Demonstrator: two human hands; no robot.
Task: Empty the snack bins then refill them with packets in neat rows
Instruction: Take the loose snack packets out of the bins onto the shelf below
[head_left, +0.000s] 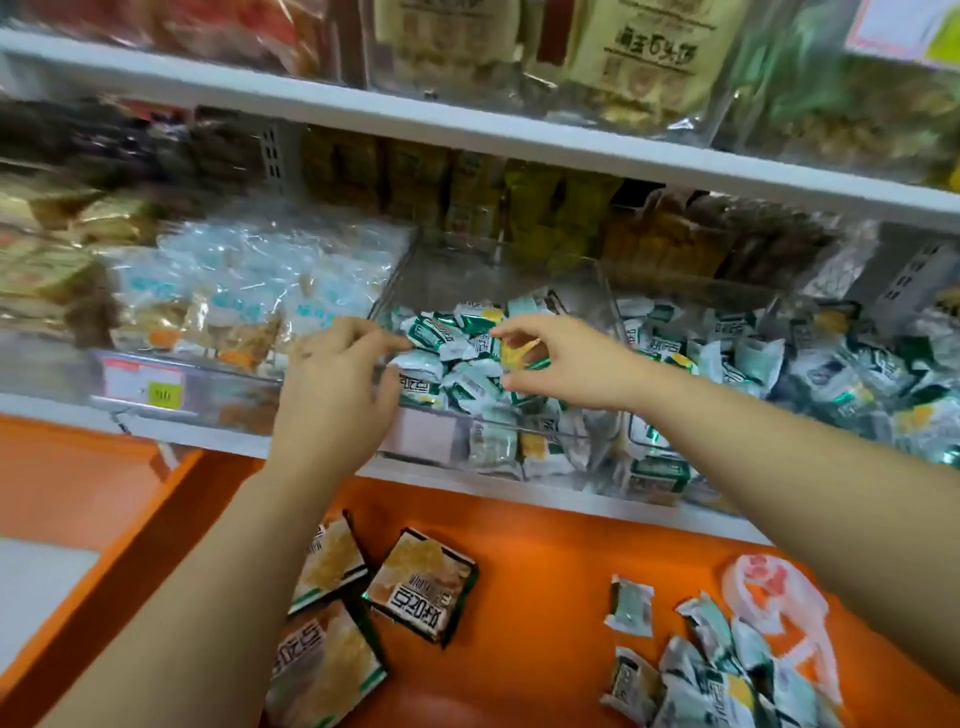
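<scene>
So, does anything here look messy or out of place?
Yes. The green-and-white packets in the clear bin lie in a jumbled heap, not rows. More small packets lie scattered on the orange surface below the shelf, near three larger square packs lying askew.

A white bag (779, 597) (red-printed) lies on the orange surface (545, 535).

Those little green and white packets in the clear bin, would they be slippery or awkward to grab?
Probably slippery: the packets have glossy, shiny wrappers. Likely light and crinkly, since their ends look crumpled and they lie heaped at all angles in the bin. Being flat, they should slide rather than roll.
</scene>
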